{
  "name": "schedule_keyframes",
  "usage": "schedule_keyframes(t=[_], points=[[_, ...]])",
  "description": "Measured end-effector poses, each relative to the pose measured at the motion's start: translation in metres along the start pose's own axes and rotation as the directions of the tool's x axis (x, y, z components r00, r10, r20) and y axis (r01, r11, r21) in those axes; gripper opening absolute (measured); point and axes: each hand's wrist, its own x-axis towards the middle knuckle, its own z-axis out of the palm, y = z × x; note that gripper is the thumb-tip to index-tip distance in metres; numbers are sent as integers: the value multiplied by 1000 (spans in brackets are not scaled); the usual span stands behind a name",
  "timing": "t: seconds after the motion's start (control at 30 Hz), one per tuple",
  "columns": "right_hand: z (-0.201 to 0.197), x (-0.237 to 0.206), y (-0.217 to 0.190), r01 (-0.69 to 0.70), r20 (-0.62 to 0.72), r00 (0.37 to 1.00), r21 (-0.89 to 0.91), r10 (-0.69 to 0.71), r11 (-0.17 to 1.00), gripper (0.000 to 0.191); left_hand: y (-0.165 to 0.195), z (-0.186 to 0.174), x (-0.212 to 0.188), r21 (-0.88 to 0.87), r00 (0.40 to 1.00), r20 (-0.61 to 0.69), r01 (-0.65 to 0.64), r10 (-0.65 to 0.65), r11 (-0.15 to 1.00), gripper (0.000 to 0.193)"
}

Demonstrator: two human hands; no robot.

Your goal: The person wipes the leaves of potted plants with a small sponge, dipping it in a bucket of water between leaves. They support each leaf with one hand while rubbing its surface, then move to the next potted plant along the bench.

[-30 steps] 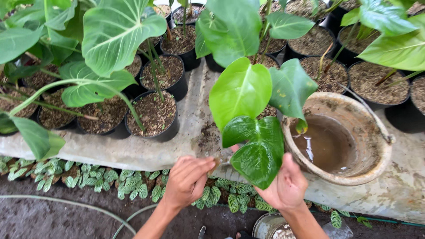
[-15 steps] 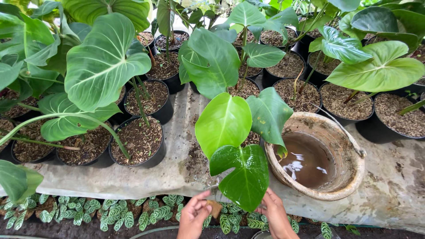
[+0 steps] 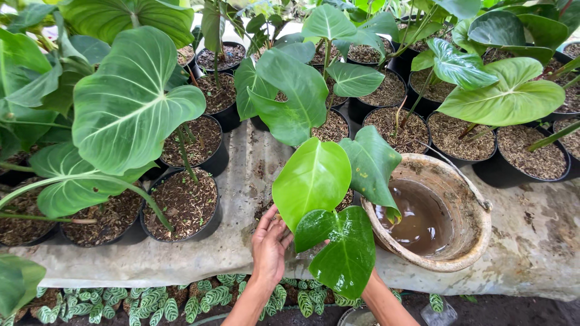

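The left hand is spread flat against the side of a small potted plant on the grey-covered surface, its pot mostly hidden under glossy green leaves. The right hand is behind the lowest leaf, so its grip cannot be told. Just right of the plant sits a worn clay basin holding muddy brown water. Behind stand black pots of soil.
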Motion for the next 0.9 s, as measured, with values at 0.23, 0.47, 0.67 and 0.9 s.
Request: schedule_keyframes(t=[0.23, 0.47, 0.67, 0.9], points=[[48, -20, 14, 154, 22, 988, -234, -153, 960, 32, 3, -24, 22, 26, 998, 3, -67, 67, 997, 25], [134, -47, 15, 205, -284, 902, -379, -325, 902, 39, -3, -70, 57, 36, 995, 64, -82, 80, 996, 18], [161, -60, 32, 201, -263, 922, -297, -283, 933, 35, -12, -106, 63, -105, 974, 224, 59, -35, 993, 23], [146, -57, 38, 185, -250, 927, -345, -280, 920, 40, -28, -114, 60, -113, 969, 240, 77, -48, 991, 22]])
